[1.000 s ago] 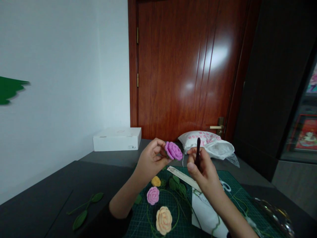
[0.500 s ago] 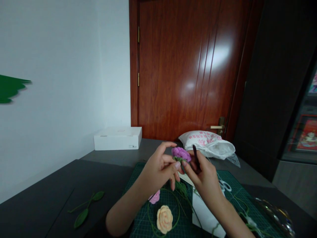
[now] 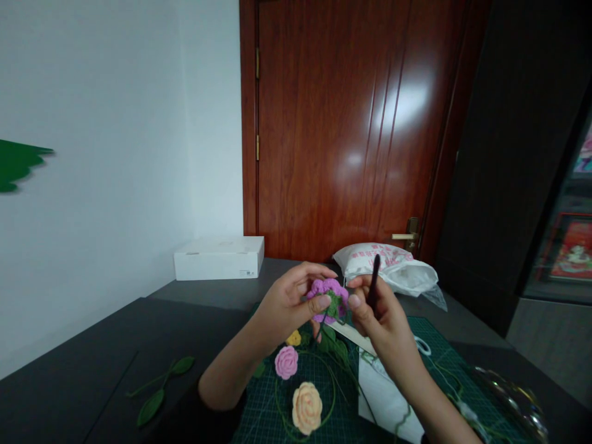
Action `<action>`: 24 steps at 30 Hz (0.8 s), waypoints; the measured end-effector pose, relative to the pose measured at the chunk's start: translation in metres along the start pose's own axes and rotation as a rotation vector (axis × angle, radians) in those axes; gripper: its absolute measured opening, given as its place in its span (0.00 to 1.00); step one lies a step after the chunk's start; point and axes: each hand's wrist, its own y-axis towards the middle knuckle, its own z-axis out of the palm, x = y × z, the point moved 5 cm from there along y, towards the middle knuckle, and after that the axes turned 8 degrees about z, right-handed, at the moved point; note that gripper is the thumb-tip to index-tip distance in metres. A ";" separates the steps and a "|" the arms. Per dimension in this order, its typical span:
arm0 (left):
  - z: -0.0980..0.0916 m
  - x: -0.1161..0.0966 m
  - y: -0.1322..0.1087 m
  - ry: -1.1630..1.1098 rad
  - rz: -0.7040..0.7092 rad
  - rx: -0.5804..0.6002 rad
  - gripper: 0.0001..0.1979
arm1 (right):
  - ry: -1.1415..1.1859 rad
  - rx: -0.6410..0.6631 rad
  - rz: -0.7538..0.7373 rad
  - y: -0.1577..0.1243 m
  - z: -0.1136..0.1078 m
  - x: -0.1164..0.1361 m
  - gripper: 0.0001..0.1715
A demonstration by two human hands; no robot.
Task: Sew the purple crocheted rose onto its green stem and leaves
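Observation:
My left hand (image 3: 289,308) is closed on a purple crocheted flower (image 3: 325,287), its thumb pressed on the green base. The flower's underside faces me, and a dark green strand hangs below it. Just to the right, my right hand (image 3: 386,317) grips a crochet hook (image 3: 375,277) whose dark handle points up; its working end is hidden by the fingers. Right thumb and index fingertips are close to the flower's right edge. Beneath the hands lie a pink rose (image 3: 287,362), a cream rose (image 3: 307,408), a small yellow flower (image 3: 293,338) and green leaves (image 3: 337,348).
A green cutting mat (image 3: 263,419) carries white paper (image 3: 383,394) and white-handled scissors (image 3: 422,346). A leaf sprig (image 3: 152,407) lies on the dark table at left. Behind are a white box (image 3: 217,259) and a white plastic bag (image 3: 370,256). Glasses (image 3: 513,394) lie at right.
The purple flower has been tilted so its green underside now faces me. My right hand has shifted slightly right, and the hook's handle stands more upright and further right.

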 end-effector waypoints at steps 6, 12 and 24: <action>-0.002 -0.005 0.002 -0.038 0.033 -0.007 0.07 | -0.425 -0.038 -0.133 -0.009 0.002 0.018 0.07; -0.008 -0.004 0.001 -0.018 0.013 -0.035 0.04 | -0.454 -0.071 -0.177 -0.011 0.004 0.023 0.06; 0.003 -0.007 -0.004 0.005 0.015 0.201 0.07 | -0.357 -0.057 -0.164 -0.011 0.000 0.029 0.07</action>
